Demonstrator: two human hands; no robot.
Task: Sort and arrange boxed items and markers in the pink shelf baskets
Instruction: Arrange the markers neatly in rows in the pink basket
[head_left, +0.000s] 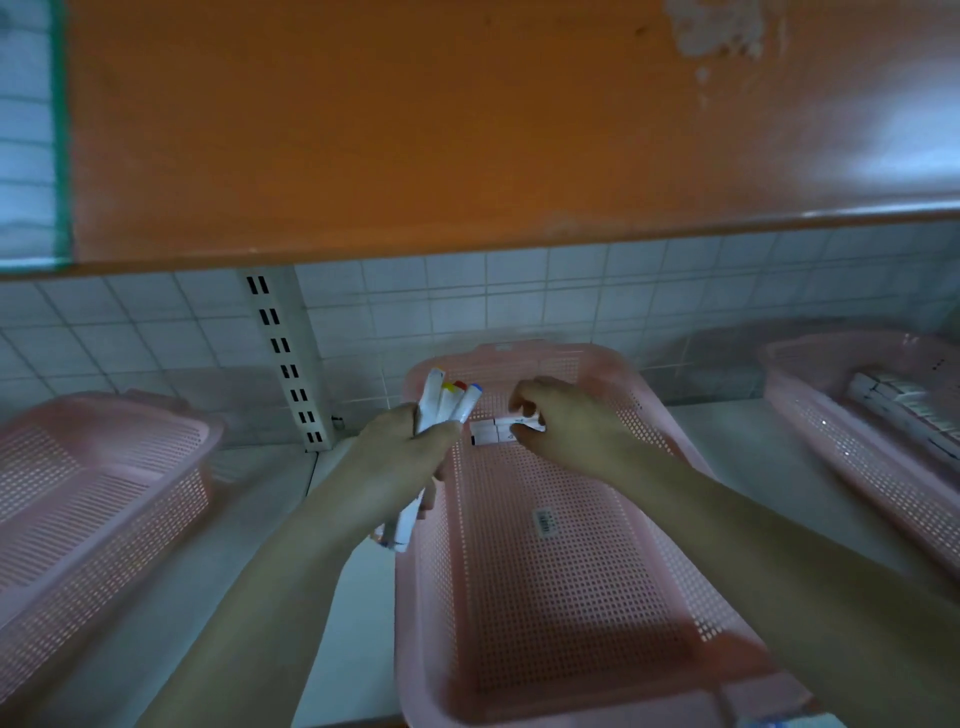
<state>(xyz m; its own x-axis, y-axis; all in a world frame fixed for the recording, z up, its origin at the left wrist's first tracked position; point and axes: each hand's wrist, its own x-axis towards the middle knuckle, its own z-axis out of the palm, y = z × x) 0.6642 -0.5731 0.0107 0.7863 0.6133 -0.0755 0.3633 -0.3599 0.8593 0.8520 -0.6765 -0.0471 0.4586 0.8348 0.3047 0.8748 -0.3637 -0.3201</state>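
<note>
A bundle of white markers with yellow, red and blue caps is gripped in the curled fingers of the left hand, held over the left rim of the middle pink perforated plastic basket, the capped ends pointing up and away. The right hand is curled inside that basket near its far end, fingertips pinching a small white box that lies on the basket floor just between the two hands. A second pink basket stands well apart at the left and a third, holding stacked white boxes, at the right, all on a pale shelf below an orange shelf board.
</note>
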